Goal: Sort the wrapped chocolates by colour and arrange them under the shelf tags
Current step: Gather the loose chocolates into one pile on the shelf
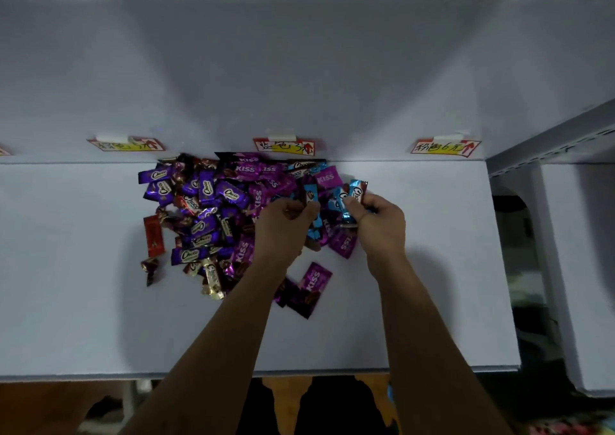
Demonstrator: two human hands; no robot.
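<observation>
So far little looks sorted. The mixed heap of foil-wrapped chocolates (213,201), purple, magenta, blue, red and gold, lies on the white shelf board (83,301) directly below the middle red-and-yellow paper tag (283,146) and spreads to its lower left. No separate colour group sits beneath the left-hand tag (128,144) or the right-hand tag (444,147) on either side of the middle one, so I judge nearly all the sorting is still to do.

Below and to the right of the middle tag, the right hand (379,225) curls its fingers round a small bunch of blue-wrapped chocolates (354,191). Straight below that tag, the left hand (286,218) pinches what seems to be another blue-wrapped piece (311,196) at the heap's edge. A loose magenta packet (314,280) lies further below.

The handwriting on the tags is too dim to read. The heap's lower layers are buried, and the left hand's curled fingers hide how much it holds.
</observation>
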